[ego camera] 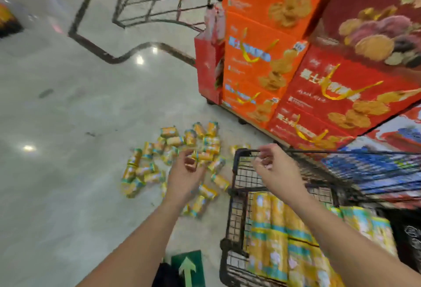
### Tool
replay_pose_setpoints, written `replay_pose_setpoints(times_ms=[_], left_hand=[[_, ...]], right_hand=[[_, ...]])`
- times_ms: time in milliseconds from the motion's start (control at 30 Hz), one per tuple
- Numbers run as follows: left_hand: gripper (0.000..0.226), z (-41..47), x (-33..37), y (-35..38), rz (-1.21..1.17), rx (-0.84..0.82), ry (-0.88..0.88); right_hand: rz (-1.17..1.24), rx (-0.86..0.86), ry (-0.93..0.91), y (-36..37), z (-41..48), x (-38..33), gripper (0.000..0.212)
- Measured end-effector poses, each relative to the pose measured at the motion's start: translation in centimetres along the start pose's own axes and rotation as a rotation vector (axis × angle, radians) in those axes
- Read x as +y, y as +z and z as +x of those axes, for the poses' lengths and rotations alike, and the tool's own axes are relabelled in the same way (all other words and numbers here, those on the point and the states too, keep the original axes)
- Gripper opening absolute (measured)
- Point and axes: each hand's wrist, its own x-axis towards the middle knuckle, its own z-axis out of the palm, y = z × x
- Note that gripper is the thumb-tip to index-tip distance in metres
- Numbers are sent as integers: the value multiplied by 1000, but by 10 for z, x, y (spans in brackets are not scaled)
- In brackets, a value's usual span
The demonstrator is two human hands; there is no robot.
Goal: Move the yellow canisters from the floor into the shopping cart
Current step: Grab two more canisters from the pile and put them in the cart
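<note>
Several yellow canisters [145, 168] with teal bands lie scattered on the pale marble floor [68, 127]. My left hand [184, 175] hovers above the pile with loosely curled fingers and holds nothing. To the right stands the black wire shopping cart [237, 195], with several yellow canisters [273, 229] lying stacked inside. My right hand [275, 168] hangs over the cart's front rim, fingers relaxed and empty. The frame is blurred by motion.
Stacked orange and red snack cartons [284, 59] form a tall display just behind the pile and cart. Another wire cart [159, 4] stands further back. A green floor arrow sticker [188, 268] lies near my feet. Open floor stretches to the left.
</note>
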Motion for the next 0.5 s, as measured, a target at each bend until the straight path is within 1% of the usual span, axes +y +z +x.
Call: replay_pose_setpoints(times_ms=[67,100,167,233,300,367,433,500], left_hand=[[48,32,-31,-55,21,37,-30],[52,50,-50,-83,54,32,-53],[58,79,-93,-125,153,-14,-84],[56,100,-140,-150,268,-77,-96],[57,121,-187,-159,376,-140,-72],[58,145,-237,-152,496,-223,-43],[59,173,-293,-134,586,-300,-9],[61,200,-354,-109,652,-354,13]], right_hand=[[25,-15,-34,56,13,-45,25],[47,-35,-30,92,20,-66,26],[70,-105,9,165,29,-96,27],[52,-178,69,236,36,-104,31],[25,-237,147,300,46,-92,36],[15,-269,245,358,58,-67,36],[6,-280,344,414,72,-26,39],[3,-267,430,467,88,24,48]])
